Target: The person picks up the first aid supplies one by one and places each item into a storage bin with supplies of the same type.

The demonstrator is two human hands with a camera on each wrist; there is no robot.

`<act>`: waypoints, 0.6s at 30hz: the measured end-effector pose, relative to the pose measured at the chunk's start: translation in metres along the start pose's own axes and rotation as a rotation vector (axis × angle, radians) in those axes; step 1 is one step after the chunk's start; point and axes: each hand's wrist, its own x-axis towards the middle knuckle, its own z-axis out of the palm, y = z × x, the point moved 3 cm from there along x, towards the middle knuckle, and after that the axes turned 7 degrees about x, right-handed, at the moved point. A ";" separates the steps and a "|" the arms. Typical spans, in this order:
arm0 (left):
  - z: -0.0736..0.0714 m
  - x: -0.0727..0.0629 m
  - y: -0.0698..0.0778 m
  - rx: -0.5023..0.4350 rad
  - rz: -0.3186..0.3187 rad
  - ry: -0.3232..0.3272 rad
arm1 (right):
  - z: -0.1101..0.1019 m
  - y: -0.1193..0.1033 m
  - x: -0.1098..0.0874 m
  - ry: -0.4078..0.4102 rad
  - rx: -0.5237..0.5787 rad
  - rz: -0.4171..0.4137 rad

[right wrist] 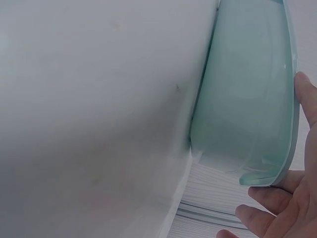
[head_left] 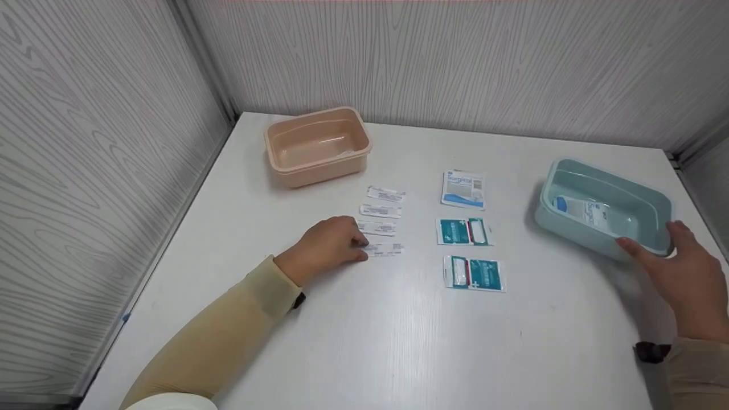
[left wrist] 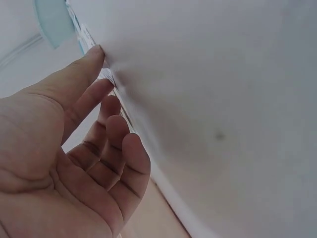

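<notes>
My left hand (head_left: pixel 330 247) is at the left end of the nearest narrow white packet (head_left: pixel 385 249). Its thumb and index fingertip sit by that end with a gap between them, and the other fingers curve loosely in the left wrist view. More such printed packets (head_left: pixel 380 211) lie in a column beyond it. On the right, my right hand (head_left: pixel 686 273) holds the near right corner of a pale teal plastic bin (head_left: pixel 598 242), its thumb along the near rim and fingers round the side. Inside that bin lies a white and blue packet (head_left: pixel 584 210) printed "Surgical".
A peach plastic bin (head_left: pixel 324 171) stands at the back left, with something pale inside. Between the narrow packets and the teal bin lie a "Surgical" packet (head_left: pixel 463 189) and two teal and white packets (head_left: pixel 454 232). Grey wood-grain panels (head_left: pixel 444 68) enclose the white table (head_left: pixel 364 341).
</notes>
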 end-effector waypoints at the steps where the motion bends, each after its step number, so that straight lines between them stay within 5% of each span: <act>1: 0.000 0.000 0.000 -0.009 -0.004 -0.002 | 0.000 0.000 0.000 0.001 -0.006 -0.004; 11: -0.001 0.002 -0.002 -0.121 0.001 -0.017 | 0.001 -0.003 0.000 0.014 -0.010 -0.006; 18: 0.000 0.000 0.001 -0.081 0.035 -0.007 | 0.002 -0.002 0.000 0.003 -0.014 0.001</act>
